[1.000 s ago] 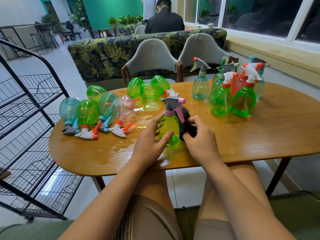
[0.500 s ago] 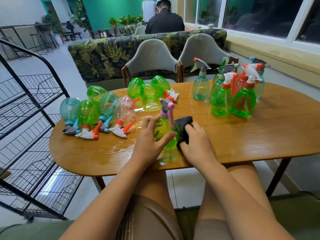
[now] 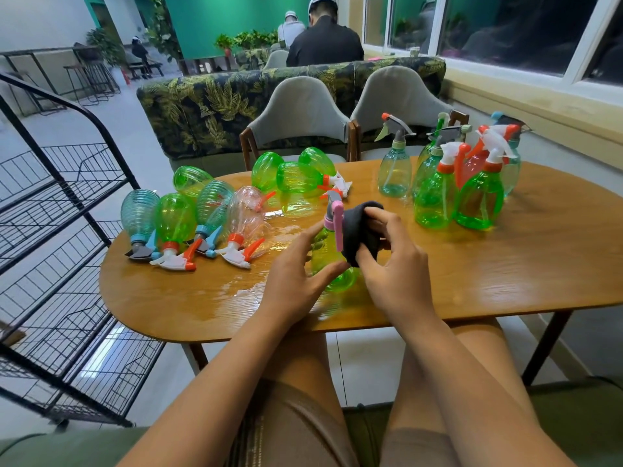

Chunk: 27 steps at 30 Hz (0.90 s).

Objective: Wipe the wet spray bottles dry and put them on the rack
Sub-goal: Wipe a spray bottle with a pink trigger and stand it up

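Left hand [image 3: 293, 281] curled round green spray bottle [image 3: 325, 246], seemingly empty, at table [image 3: 505, 264] front edge, right hand [image 3: 394, 271] pinching dark cloth [image 3: 357, 230]

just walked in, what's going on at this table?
A seated person is wiping a spray bottle. The left hand grips the green bottle with the pink trigger, roughly upright, while the right hand presses a dark cloth against its neck. The lying bottles sit at the left of the table, by a wet patch. The upright bottles stand at the right. The wire rack stands left of the table.
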### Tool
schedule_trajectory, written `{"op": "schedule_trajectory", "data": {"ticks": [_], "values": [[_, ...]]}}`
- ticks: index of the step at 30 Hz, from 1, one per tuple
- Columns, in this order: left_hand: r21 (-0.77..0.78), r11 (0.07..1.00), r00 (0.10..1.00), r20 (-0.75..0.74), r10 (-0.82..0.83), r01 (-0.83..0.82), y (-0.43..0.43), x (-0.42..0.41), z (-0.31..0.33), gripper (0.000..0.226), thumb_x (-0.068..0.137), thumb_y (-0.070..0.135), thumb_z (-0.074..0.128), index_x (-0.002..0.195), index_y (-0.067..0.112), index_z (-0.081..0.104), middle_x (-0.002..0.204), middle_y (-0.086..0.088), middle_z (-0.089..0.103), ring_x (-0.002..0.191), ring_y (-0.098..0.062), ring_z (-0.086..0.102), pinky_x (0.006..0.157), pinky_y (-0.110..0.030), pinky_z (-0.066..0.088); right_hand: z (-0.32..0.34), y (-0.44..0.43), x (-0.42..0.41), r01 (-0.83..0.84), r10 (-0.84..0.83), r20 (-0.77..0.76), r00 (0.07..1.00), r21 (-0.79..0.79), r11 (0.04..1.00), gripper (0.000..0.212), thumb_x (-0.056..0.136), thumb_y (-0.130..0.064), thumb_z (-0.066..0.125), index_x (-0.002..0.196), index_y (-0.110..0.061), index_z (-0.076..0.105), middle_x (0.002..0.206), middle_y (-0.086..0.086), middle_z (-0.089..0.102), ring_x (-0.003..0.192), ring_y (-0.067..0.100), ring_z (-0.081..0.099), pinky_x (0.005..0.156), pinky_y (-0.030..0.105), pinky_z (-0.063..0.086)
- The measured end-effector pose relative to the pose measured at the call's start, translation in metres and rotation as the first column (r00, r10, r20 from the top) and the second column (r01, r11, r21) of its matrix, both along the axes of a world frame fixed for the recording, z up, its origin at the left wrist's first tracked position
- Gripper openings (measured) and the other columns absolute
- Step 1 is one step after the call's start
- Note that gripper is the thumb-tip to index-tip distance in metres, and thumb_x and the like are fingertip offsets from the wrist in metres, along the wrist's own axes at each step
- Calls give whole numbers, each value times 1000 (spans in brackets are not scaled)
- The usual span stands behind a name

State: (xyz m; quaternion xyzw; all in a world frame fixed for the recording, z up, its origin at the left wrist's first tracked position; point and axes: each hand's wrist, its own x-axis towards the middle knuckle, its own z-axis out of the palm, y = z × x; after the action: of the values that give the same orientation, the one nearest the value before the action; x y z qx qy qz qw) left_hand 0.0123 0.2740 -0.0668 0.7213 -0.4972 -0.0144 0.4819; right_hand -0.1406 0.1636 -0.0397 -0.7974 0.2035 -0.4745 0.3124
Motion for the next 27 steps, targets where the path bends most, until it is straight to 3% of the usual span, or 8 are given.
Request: {"op": "schedule_trajectory", "data": {"ticks": [3,7,11,16,19,22,24,27], "values": [[5,1000,1000,-10,-20,21,0,-1,1,74,88,63,73,153,43,43,137,19,65,126,4,59,100,-26,55,-2,0,2,9,-8,13,1000,-87,996,48,97,-7,72,142,-20,64,129,-4,70,119,10,62,99,17,50],[10,1000,999,-22,-30,30,-1,0,0,74,88,63,73,152,42,42,138,15,66,128,0,60,103,-30,56,-6,-6,4,-5,4,-14,1000,-92,996,34,99,-7,69,131,-18,70,123,-4,71,114,13,64,97,31,55],[-6,1000,1000,-8,-29,29,0,0,-2,72,91,58,74,154,41,43,146,18,56,129,-1,56,102,-24,54,-9,-11,4,22,-26,-67,997,-56,998,23,96,-8,69,118,-16,74,112,-3,70,103,12,63,90,29,54],[-31,999,1000,12,-17,18,-2,3,-7,67,94,53,74,154,36,48,142,12,44,130,-2,53,100,-26,56,-24,-23,4,71,-70,-327,942,-11,997,14,90,-8,67,100,-17,70,97,-1,64,91,21,58,75,34,45],[-24,1000,1000,23,-10,10,-4,4,-8,66,97,51,73,155,34,48,135,9,45,127,-6,54,99,-33,58,-31,-23,6,116,-109,-480,871,-14,993,15,88,-14,68,102,-17,70,110,2,58,107,27,51,88,37,44],[-18,1000,1000,21,-10,10,-4,5,-8,66,98,51,72,157,35,46,135,11,46,127,-5,54,99,-38,58,-30,-21,6,186,-202,-522,828,-84,979,18,87,-22,73,105,-24,71,141,2,45,126,28,41,104,42,40],[-16,1000,1000,8,-10,10,-4,4,-8,67,98,51,72,157,36,44,135,13,47,128,-5,54,100,-39,58,-27,-21,5,166,-166,-532,831,-48,985,18,89,-22,72,106,-24,69,147,2,45,130,28,44,104,42,43],[-13,1000,1000,-7,-9,9,-3,3,-7,69,98,53,71,159,39,42,138,18,48,129,-2,54,103,-37,58,-26,-20,6,92,-65,-507,859,28,995,10,90,-15,65,95,-22,59,104,-1,60,102,29,57,78,39,45]]}}
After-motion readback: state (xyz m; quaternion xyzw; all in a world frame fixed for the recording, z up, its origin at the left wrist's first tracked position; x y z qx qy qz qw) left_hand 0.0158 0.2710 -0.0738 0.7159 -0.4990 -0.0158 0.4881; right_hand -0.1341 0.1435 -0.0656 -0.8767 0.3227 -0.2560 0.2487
